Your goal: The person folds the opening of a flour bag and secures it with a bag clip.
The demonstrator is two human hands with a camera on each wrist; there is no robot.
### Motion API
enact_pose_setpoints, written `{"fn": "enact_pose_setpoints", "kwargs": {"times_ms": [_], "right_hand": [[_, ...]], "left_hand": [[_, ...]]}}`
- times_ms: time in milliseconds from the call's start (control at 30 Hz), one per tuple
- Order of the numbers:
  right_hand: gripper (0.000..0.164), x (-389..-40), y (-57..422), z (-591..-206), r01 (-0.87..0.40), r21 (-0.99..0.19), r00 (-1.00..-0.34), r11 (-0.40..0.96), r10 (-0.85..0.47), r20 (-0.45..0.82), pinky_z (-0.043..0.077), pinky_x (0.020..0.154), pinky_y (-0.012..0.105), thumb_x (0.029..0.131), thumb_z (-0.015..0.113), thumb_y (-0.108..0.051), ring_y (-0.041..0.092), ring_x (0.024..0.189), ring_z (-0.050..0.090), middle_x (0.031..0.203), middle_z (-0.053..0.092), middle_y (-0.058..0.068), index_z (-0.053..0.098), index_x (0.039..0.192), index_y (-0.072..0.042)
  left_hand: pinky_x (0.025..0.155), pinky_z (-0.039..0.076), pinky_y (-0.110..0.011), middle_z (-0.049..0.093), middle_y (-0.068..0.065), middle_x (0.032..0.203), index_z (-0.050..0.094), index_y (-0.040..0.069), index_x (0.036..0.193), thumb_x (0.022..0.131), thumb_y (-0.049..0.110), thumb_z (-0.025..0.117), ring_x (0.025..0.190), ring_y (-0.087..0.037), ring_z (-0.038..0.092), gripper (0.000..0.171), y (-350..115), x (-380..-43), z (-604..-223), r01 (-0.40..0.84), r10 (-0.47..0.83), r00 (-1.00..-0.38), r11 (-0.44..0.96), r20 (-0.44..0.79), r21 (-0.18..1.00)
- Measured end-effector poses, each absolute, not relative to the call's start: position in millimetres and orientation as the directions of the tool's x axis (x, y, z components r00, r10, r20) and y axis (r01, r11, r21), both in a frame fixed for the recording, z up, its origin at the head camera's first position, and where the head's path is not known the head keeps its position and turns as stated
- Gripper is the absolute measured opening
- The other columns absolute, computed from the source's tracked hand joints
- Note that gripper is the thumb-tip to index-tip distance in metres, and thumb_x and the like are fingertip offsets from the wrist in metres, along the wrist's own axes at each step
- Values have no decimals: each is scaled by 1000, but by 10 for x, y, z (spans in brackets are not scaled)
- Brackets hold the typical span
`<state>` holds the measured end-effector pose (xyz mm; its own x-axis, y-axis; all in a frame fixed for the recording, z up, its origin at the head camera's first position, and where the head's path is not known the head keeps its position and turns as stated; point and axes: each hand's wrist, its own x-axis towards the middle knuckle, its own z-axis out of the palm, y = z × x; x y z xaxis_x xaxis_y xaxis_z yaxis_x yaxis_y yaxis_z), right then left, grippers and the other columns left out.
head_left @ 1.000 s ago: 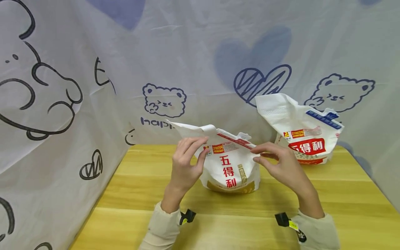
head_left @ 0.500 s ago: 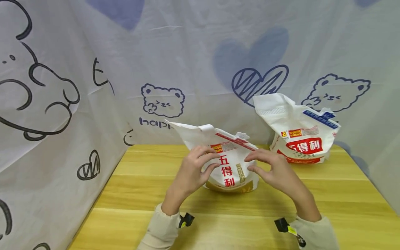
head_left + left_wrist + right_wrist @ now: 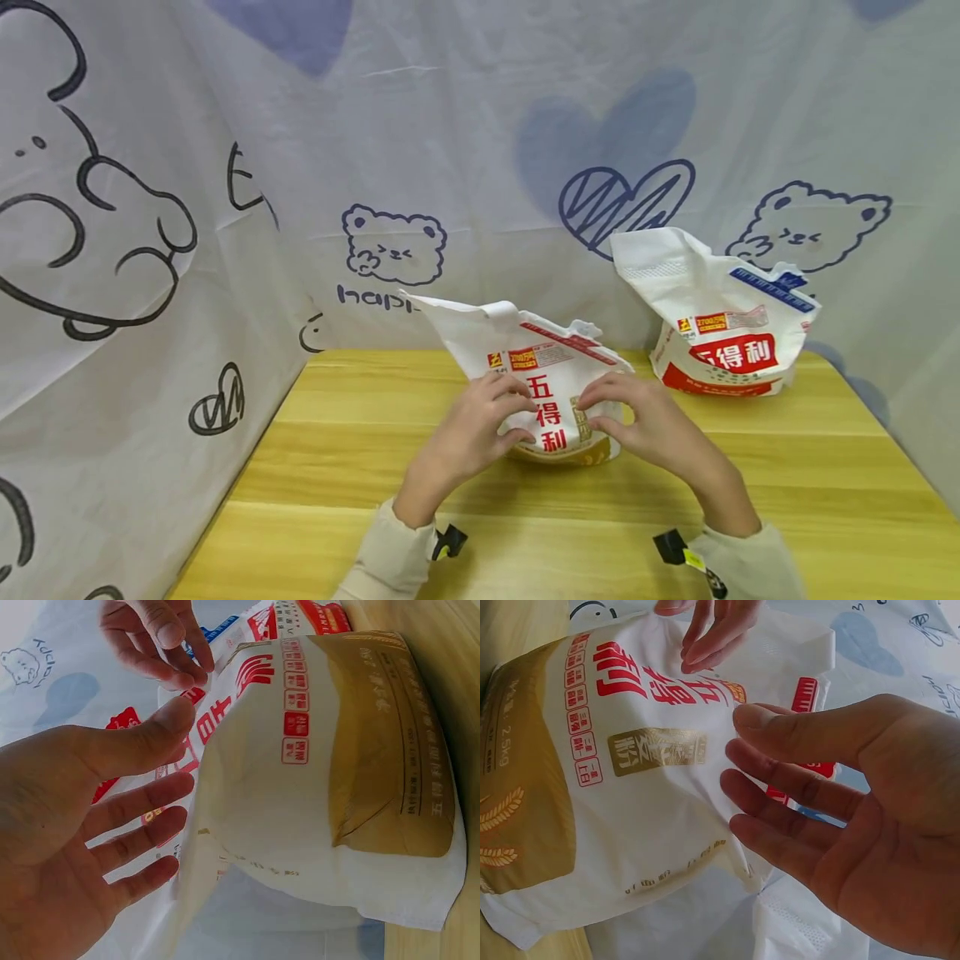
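Note:
A white flour bag [image 3: 555,387] with red lettering and a gold lower band stands on the wooden table, its top corner folded out to the left. A red strip [image 3: 576,340] runs along its upper edge. My left hand [image 3: 468,425] is over the left part of the bag's front, fingers loosely bent. In the left wrist view its fingers and thumb are apart, with nothing between them. Opposite it, my right hand [image 3: 660,421] has its fingertips right at the bag's front face. The right wrist view shows these fingers [image 3: 795,787] extended loosely and gripping nothing.
Another white flour bag [image 3: 738,321], with red print and a blue strip along its top, stands at the back right of the table [image 3: 345,467]. A printed cloth [image 3: 480,150] hangs behind and to the left.
Both hands have left the bag's upper edge and come down in front of its printed face, drawing closer together. The two bags stay in place.

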<state>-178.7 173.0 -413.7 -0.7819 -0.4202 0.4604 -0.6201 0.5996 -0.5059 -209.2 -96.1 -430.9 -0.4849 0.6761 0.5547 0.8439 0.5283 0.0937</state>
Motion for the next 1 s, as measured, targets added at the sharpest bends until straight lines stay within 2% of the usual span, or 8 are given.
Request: {"fn": "enact_pose_setpoints", "kwargs": {"times_ms": [167,633,1000], "right_hand": [[26,-1796,1698,-4180,-645,-475,-763,599,-467,446,55,93,51,82,83,3,23,103,68,106,73,-3,79,102,-13],[27,-1854,1610,-4231,-633,-391,-774,668,-519,363,54,97,48,80,85,3,24,107,63,111,67,0,78,99,-14],[31,-1860,1547,-4289,-655,-315,-744,686,-516,424,53,93,45,74,86,8,22,104,59,107,63,0,76,92,-15]], "left_hand": [[110,42,-39,66,1,117,77,15,108,76,20,91,118,-21,56,35,-934,-2075,-4354,823,687,-512,564,516,66],[108,40,-41,65,0,119,77,19,107,75,19,92,118,-21,54,36,-876,-2085,-4406,798,690,-512,603,511,-15],[110,40,-43,64,1,119,78,20,102,77,21,91,119,-21,53,28,-871,-2090,-4428,795,690,-522,607,501,-7]]}}
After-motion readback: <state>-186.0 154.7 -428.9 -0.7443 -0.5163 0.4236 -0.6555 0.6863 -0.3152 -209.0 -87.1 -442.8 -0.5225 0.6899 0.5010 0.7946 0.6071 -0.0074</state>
